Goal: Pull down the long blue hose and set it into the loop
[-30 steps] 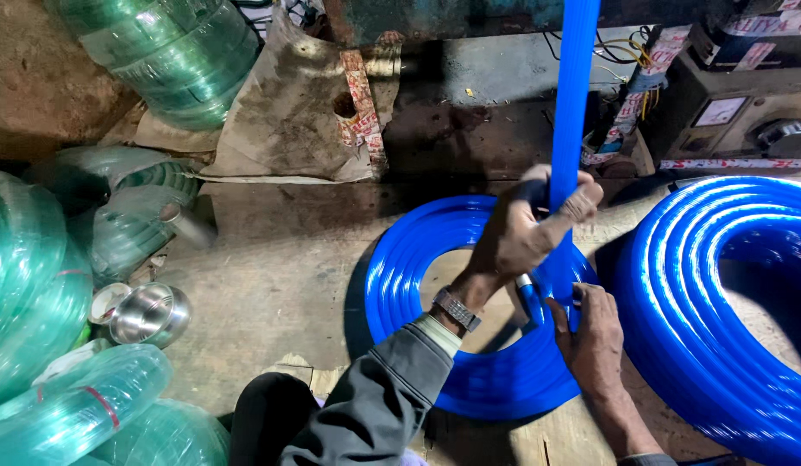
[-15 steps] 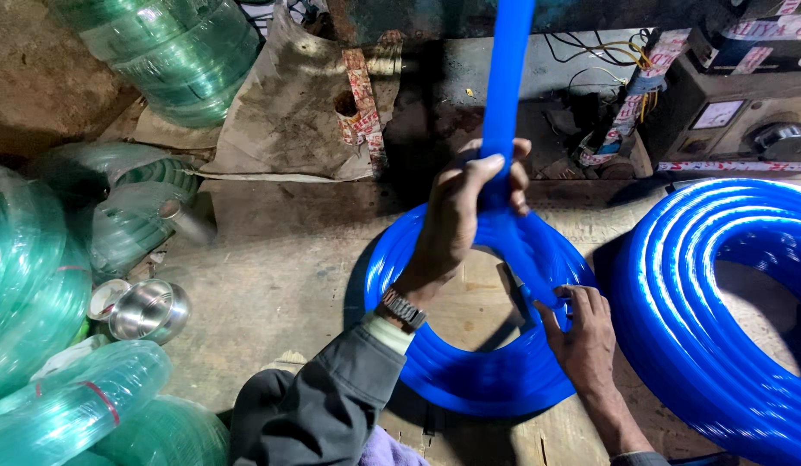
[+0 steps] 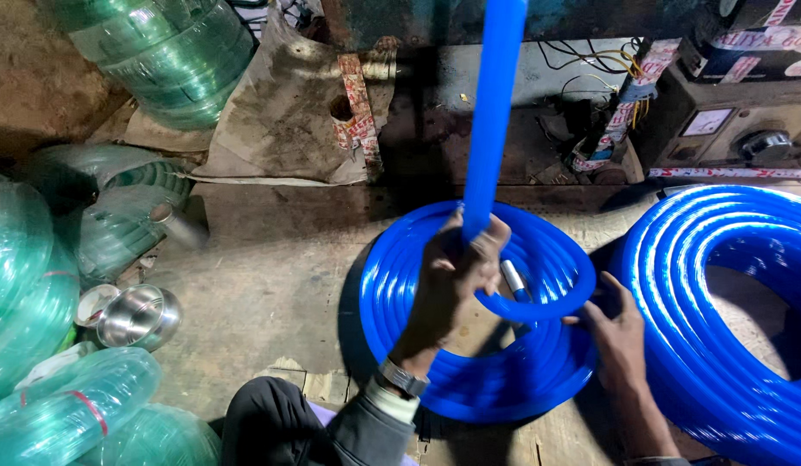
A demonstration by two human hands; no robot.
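Nearest the camera, a dark grey sleeve [image 3: 331,427] with a wristwatch [image 3: 401,378] leads up to the left hand [image 3: 457,272], which is curled tight around a blue hose [image 3: 494,112]. The hose runs straight up from that fist and out of the top of the view. Below the fist the hose bends into a small blue coil [image 3: 469,311] lying flat on the wooden floor [image 3: 271,285].

The right hand [image 3: 614,332] rests on the right side of that small coil, fingers spread and fairly flat, touching the top loops rather than closing round anything. A short metal fitting [image 3: 514,280] shows between the two hands, inside the ring of the coil.

Just to the right lies a larger blue coil [image 3: 728,311], near the small one; I cannot tell whether they touch.

On the left sit pale green hose bundles [image 3: 38,285] and a shiny steel bowl [image 3: 140,316].

Farther back, a big green hose roll [image 3: 167,52] stands beside a dirty sack [image 3: 288,112], and a grey meter box [image 3: 728,121] with loose wires [image 3: 608,69] sits at the far right.
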